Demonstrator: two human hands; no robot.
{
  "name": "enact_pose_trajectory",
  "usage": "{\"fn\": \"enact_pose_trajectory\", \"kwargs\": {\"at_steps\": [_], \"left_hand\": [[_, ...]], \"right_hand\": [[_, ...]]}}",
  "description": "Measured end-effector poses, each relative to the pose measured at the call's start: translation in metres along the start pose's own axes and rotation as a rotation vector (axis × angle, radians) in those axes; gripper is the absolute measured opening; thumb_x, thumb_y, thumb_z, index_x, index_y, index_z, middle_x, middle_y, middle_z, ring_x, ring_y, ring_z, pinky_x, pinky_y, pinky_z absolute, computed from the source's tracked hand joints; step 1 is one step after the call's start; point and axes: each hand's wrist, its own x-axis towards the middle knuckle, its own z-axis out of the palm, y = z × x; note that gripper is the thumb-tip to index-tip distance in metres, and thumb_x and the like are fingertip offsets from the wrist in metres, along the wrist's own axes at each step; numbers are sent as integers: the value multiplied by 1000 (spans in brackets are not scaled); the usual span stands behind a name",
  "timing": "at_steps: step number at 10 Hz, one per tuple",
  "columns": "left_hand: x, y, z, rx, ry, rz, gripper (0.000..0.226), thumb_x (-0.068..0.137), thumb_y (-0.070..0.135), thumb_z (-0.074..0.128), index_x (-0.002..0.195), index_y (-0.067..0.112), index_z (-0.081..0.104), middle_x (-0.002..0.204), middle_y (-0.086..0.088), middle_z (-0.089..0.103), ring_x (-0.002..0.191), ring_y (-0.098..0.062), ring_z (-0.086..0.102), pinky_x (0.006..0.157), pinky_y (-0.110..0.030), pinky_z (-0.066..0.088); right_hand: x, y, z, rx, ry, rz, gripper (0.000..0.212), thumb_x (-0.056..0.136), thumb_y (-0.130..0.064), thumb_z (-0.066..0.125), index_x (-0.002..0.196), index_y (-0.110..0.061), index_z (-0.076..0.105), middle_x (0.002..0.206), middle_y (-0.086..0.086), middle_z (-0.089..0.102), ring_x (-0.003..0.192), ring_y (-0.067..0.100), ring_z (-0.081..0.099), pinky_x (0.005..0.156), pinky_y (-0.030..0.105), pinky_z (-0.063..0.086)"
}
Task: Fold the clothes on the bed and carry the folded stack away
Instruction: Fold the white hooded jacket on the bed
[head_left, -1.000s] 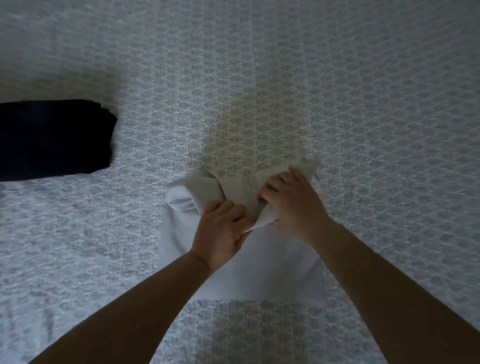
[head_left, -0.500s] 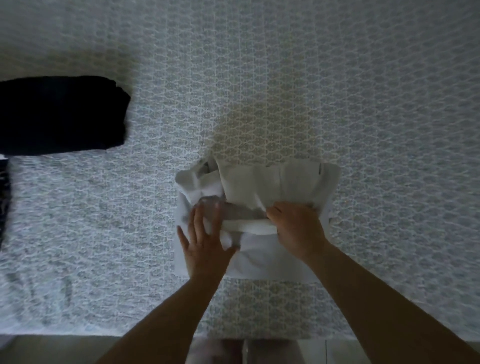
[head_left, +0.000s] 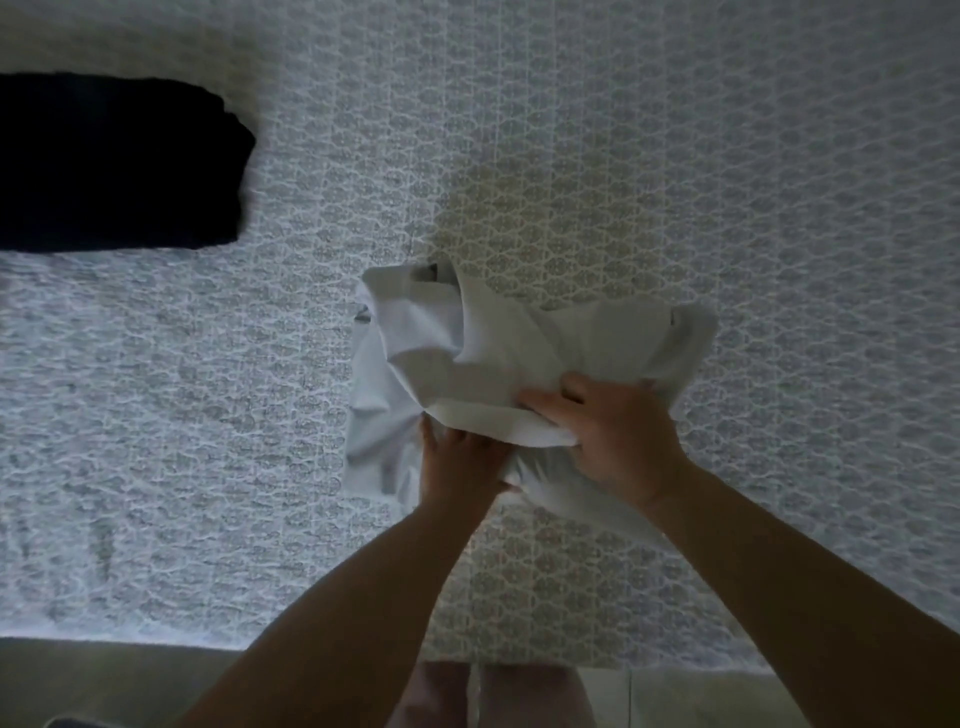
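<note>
patterned bedspread (head_left: 623, 156), dark folded garment (head_left: 114, 161) far left. right hand (head_left: 613, 436) grips white shirt (head_left: 467, 364); left hand (head_left: 457, 462), flat before, now tucked under, grip unclear.

A person's right hand (head_left: 615, 434) grips a fold of a white shirt (head_left: 498, 353) lying on a lace-patterned bed (head_left: 675, 182), its fingers (head_left: 540, 402) curled over the cloth. The left hand (head_left: 460, 465), beside it, is tucked under the same fold, fingers hidden. A folded black garment (head_left: 114, 161) lies well apart from the shirt, toward the far left.
</note>
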Motion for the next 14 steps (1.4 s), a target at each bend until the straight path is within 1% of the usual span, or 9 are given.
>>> {"fn": "enact_pose_trajectory", "kwargs": {"at_steps": [1,2,4,7,9,11,12,13,14], "left_hand": [[-23,6,3,-144,58,-186,90,71,58,68,147,27,30,147,-1,38,140,-28,25,117,-49,14],[-56,-2,15,-638,220,-258,61,69,15,73,127,9,55,125,-9,56,122,-30,45,105,-43,36],[-57,-37,-19,-1620,305,-695,16,91,14,48,103,22,53,86,6,61,92,-16,56,74,-21,45],[-29,-47,-62,-1314,453,-972,44,97,53,38,75,20,60,80,-6,65,73,-19,60,57,-25,41],[-35,-55,-38,-1600,269,-1272,41,102,25,38,134,2,45,135,-20,51,119,-35,54,88,-40,47],[-22,-77,-72,-764,368,-820,48,87,51,49,132,32,44,127,-1,51,102,-23,54,75,-35,37],[-16,-83,-74,-339,181,-656,45,93,57,38,125,28,51,122,-7,49,109,-29,50,75,-37,36],[-19,-78,-67,-251,305,-591,36,97,46,41,115,22,59,117,-9,53,108,-31,47,79,-37,33],[-15,-71,-64,-365,393,-668,30,98,36,41,110,22,64,121,-3,55,111,-29,41,83,-37,28]], "right_hand": [[-15,-7,7,-10,-4,-25,31,79,-32,58,99,-18,76,60,0,58,43,17,54,41,19,42],[-40,-17,32,-55,-65,8,44,59,-22,87,101,-24,76,58,-1,58,42,17,54,40,19,40],[-73,-36,58,-85,-265,104,64,50,-9,83,111,-24,71,57,-1,55,46,18,53,44,25,44],[-80,-41,67,-140,-384,247,86,54,-12,79,134,-29,53,74,4,60,64,25,58,64,35,51],[-82,-35,76,-162,-621,209,95,69,-25,64,149,-37,16,111,6,53,101,28,51,92,38,36],[-71,-33,61,-129,-655,205,75,82,-38,47,148,-42,13,120,-2,52,110,21,49,95,34,31],[-45,-42,37,10,-321,170,36,82,-46,45,89,-23,71,78,0,65,74,24,62,69,32,44],[-25,-36,27,-82,21,229,28,81,-31,52,67,-11,65,69,8,57,67,28,55,61,34,42],[-1,-20,27,-201,-90,619,36,86,-27,57,119,-13,57,117,15,54,109,35,49,87,46,37]]}}
